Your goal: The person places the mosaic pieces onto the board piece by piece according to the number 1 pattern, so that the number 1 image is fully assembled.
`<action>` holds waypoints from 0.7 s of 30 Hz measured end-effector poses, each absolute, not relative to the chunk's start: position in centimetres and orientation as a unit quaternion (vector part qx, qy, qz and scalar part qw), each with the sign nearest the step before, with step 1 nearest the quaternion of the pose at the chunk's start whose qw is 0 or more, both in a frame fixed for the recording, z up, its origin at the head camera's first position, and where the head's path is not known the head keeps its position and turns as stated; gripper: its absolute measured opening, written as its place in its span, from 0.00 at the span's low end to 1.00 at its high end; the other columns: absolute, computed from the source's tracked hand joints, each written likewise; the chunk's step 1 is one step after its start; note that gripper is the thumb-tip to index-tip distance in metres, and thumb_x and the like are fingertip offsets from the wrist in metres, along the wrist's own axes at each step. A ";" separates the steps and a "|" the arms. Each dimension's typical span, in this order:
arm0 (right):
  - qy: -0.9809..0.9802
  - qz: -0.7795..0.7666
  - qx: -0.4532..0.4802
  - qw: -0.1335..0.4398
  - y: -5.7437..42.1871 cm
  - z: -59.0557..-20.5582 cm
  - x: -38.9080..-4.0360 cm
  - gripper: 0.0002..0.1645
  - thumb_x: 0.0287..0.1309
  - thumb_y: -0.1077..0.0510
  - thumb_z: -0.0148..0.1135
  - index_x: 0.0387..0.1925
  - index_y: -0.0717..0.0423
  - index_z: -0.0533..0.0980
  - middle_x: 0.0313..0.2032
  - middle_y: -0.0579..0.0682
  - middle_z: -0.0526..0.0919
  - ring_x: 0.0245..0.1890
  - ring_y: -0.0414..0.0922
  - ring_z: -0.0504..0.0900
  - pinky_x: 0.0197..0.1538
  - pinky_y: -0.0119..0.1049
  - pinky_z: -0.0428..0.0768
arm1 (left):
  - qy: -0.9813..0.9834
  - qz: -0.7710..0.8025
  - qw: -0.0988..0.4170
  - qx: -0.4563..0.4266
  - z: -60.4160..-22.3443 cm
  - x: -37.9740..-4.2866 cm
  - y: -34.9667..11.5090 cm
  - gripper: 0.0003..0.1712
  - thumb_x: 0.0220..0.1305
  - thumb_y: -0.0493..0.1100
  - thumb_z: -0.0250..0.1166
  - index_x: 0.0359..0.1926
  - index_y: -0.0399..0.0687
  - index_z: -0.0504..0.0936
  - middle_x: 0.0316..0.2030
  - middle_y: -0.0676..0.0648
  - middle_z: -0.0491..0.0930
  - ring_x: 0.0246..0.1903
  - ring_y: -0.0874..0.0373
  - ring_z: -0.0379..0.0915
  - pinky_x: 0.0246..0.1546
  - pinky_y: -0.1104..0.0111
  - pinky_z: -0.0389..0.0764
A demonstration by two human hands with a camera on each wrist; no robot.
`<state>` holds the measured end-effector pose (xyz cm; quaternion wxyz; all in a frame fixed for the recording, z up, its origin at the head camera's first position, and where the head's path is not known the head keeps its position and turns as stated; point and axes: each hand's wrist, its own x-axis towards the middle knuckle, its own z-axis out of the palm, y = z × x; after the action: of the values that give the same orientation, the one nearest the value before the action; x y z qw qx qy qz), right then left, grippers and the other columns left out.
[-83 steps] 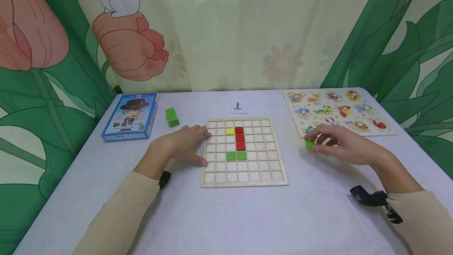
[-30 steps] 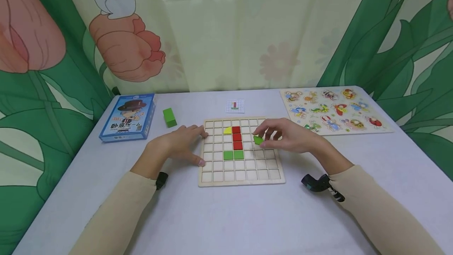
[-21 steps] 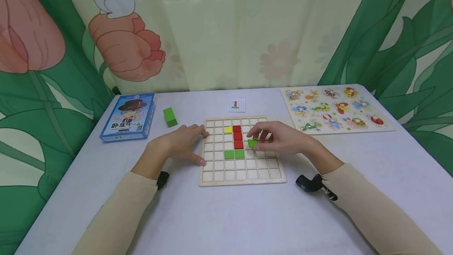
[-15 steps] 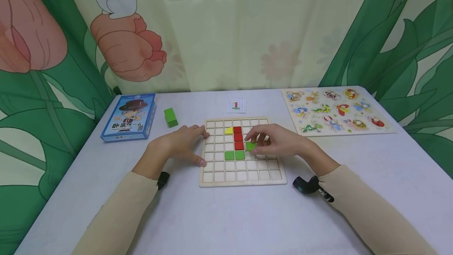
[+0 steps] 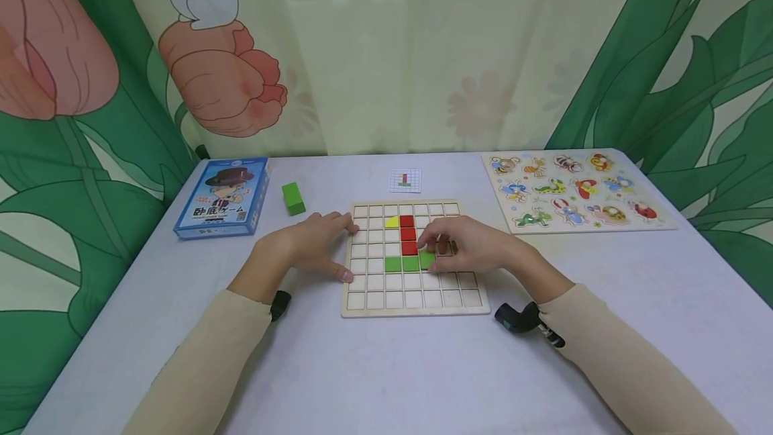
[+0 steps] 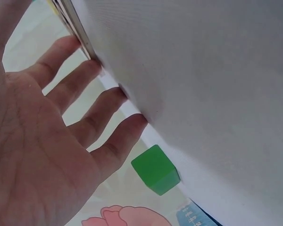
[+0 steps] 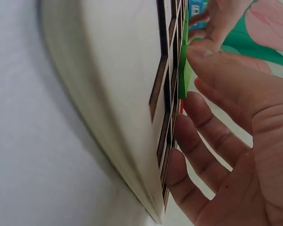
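Note:
A wooden grid board (image 5: 417,312) lies mid-table in the head view. My left hand (image 5: 308,247) touches its left edge with thumb and fingertips, fingers spread. Over the board's right half, my right hand (image 5: 477,247) pinches a green block (image 5: 426,260) between thumb and fingers. That block is at the cell right of two green blocks (image 5: 393,264); whether it sits fully down I cannot tell. Several red blocks (image 5: 408,235) form a column above the green row, and a yellow piece (image 5: 392,222) adjoins the top one. The right wrist view shows the pinched green block (image 7: 183,75) beside the thumb.
A small pattern card (image 5: 404,180) lies behind the board. A spare green block (image 5: 293,199) stands at left beside a blue game box (image 5: 221,199). An insect picture puzzle board (image 5: 578,190) lies at the right rear. A printed curtain hangs behind the table.
My right hand has carried the green block leftward from beside the insect puzzle to the grid board, then brought it nearer, level with the green row. The left hand stays at the board's edge.

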<state>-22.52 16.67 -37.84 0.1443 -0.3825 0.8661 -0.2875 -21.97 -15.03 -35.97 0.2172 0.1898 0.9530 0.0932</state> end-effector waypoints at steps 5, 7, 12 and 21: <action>0.865 -0.288 -0.379 0.158 16.8 -37.8 -22.4 0.18 0.59 0.58 0.76 0.50 0.46 0.83 0.39 0.41 0.83 0.39 0.43 0.78 0.44 0.37 0.80 | 0.952 0.095 0.216 0.192 -36.1 -21.9 -15.1 0.53 0.47 0.69 0.79 0.70 0.59 0.68 0.73 0.47 0.66 0.69 0.44 0.63 0.67 0.43 0.70; 0.865 -0.286 -0.380 0.159 16.8 -37.8 -22.3 0.18 0.59 0.58 0.75 0.50 0.46 0.83 0.38 0.41 0.82 0.38 0.42 0.78 0.44 0.37 0.80 | 0.953 0.094 0.216 0.193 -36.2 -21.9 -15.1 0.53 0.47 0.69 0.79 0.71 0.59 0.68 0.72 0.47 0.67 0.69 0.44 0.63 0.67 0.43 0.70; 0.868 -0.276 -0.383 0.152 16.7 -37.7 -22.0 0.17 0.59 0.59 0.75 0.50 0.45 0.83 0.37 0.40 0.82 0.38 0.42 0.77 0.43 0.36 0.80 | 0.953 0.091 0.214 0.195 -36.4 -21.8 -15.0 0.53 0.47 0.68 0.79 0.71 0.59 0.67 0.72 0.48 0.67 0.68 0.46 0.63 0.67 0.45 0.71; 0.861 -0.274 -0.395 0.162 17.0 -37.5 -21.9 0.17 0.60 0.58 0.75 0.50 0.48 0.82 0.38 0.39 0.85 0.40 0.37 0.81 0.46 0.37 0.82 | 0.952 0.096 0.216 0.193 -36.6 -21.6 -14.9 0.53 0.47 0.67 0.80 0.71 0.60 0.67 0.73 0.49 0.66 0.69 0.46 0.62 0.68 0.44 0.70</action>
<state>-21.92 17.01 -37.45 0.1622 -0.3955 0.8615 -0.2741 -21.61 -14.88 -36.56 0.2164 0.1930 0.9522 0.0957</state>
